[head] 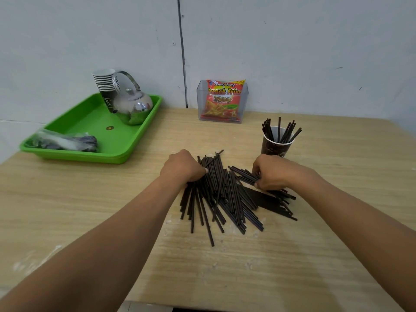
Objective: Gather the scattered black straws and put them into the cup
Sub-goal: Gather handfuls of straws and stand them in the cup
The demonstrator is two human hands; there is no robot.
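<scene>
At the centre of the frame, on the pale wood-grain table (315,244): a loose, criss-crossed heap of thin black plastic straws (225,194), fanned toward the lower edge, with a flat dark wedge-shaped piece (263,199) among them at the right, possibly a wrapper, hard to tell. Just above and right of the heap, upright, a dark brown paper cup (275,147) with a small sheaf of the same straws inside, leaning against its rim. On the heap's upper left flank, the left hand (182,168), knuckles up, fingers curled down into the straws and bunching a cluster of them. On the upper right flank, the right hand (272,174), fingers curled likewise, thumb and fingertips pinching a slanted bundle. Judged light, stiff and smooth: little weight, no sag along the length, but apt to roll, slip past one another and spring out of a loose grasp. Best taken near the middle of the length, as an aligned bundle rather than singly, squeezed firmly enough to stop sliding yet not so hard as to crush hollow walls, then tapped end-down to even the tips before going into the cup. Worth steadying the cup too, being light paper and easily tipped by leaning straws. Off to the upper left, well apart: a bright green plastic tray (90,124) with a polished steel kettle (134,104) and a stack of paper cups (104,83). At top centre, a red snack packet (222,100) in a clear plastic holder (245,102).
</scene>
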